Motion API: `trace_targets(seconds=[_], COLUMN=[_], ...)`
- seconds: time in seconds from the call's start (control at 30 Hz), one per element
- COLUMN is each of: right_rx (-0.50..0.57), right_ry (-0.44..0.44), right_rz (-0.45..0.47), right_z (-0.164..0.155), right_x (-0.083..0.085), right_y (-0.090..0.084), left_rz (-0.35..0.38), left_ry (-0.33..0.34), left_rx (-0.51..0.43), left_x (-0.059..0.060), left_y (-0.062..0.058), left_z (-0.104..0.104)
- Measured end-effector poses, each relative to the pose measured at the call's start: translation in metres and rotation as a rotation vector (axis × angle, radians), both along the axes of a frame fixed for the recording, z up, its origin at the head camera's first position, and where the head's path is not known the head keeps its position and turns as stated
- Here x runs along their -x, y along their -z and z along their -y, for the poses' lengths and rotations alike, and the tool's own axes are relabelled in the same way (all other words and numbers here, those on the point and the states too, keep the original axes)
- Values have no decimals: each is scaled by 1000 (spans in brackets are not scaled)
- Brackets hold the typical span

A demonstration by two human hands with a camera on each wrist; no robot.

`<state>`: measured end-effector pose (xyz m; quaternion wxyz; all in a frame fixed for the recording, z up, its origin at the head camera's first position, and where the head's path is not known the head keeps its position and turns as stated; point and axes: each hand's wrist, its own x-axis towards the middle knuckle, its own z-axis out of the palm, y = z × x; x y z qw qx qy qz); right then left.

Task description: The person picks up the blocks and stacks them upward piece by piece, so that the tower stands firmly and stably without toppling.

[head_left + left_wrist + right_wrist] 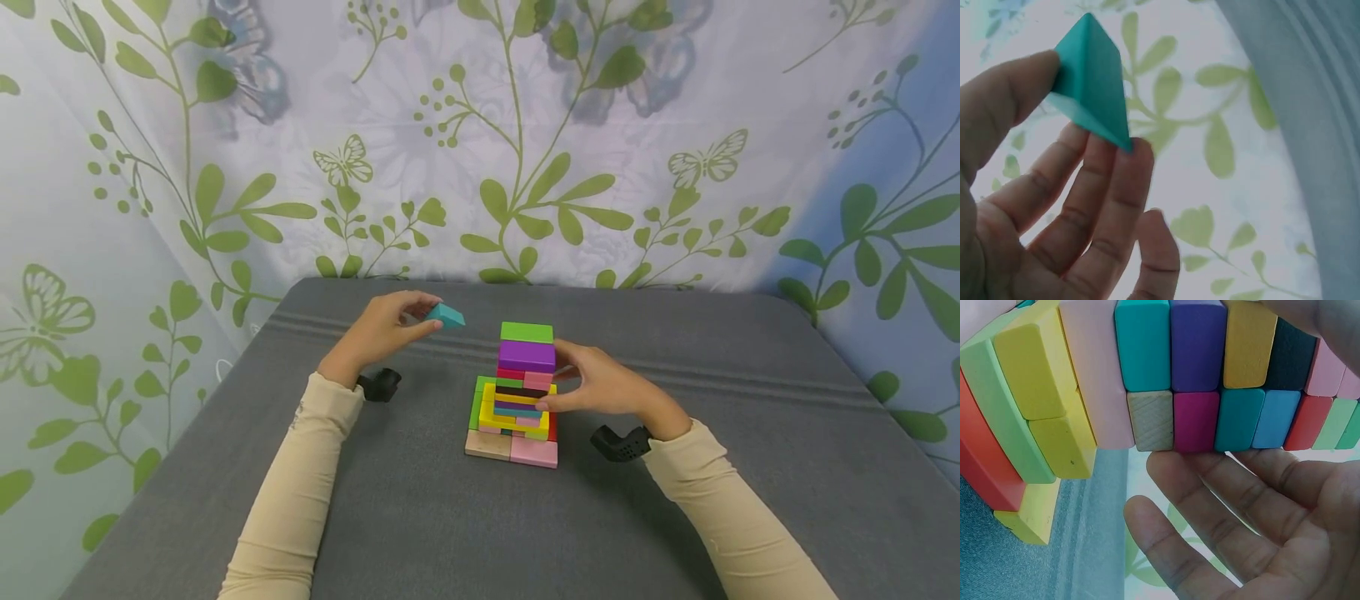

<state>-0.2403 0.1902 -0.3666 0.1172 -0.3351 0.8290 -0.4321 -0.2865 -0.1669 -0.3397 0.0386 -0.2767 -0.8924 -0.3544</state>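
My left hand (382, 329) is raised above the grey table (390, 517), off to the left of the block tower (517, 396) and clear of it. Its grip is closed on a teal block (446, 315): the thumb presses one side and the fingertips (1138, 156) meet the opposite edge, so the block is pinched between them with nothing under it. In the left wrist view the teal block (1091, 78) sits tilted, one corner pointing up, and my other fingers lie loosely fanned below it.

My right hand (600, 385) is at the right side of the tower, about halfway up. Its grip is spread wide, fingers nearly straight. The thumb reaches in by the pink block under the purple block (527, 356), and the fingertips lie against the lower layers. The right wrist view shows my open palm (1260, 531) just beside the stacked ends of the blocks (1197, 422), fingers extended along them, wrapped round none.

The tower stands upright near the middle of the table, a green block (527, 332) on top and wood-coloured and pink blocks at its base.
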Motion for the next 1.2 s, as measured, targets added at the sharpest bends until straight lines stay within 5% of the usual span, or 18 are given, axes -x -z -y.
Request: trace_targets(seconds=[0.57,0.97,1.2], right_rx=[5,18,23], right_ry=[-7,-16,-19], right_rz=[23,28,25], right_z=[1,0,0], right_x=[1,2,1], right_y=[0,1,1], left_rz=[-199,-175,-144], left_ry=[151,299,328], left_rx=[-160,-139,-98], left_x=[-22,-21,-20], left_y=[-21,-33,-33], left_z=[-47,-80,-88])
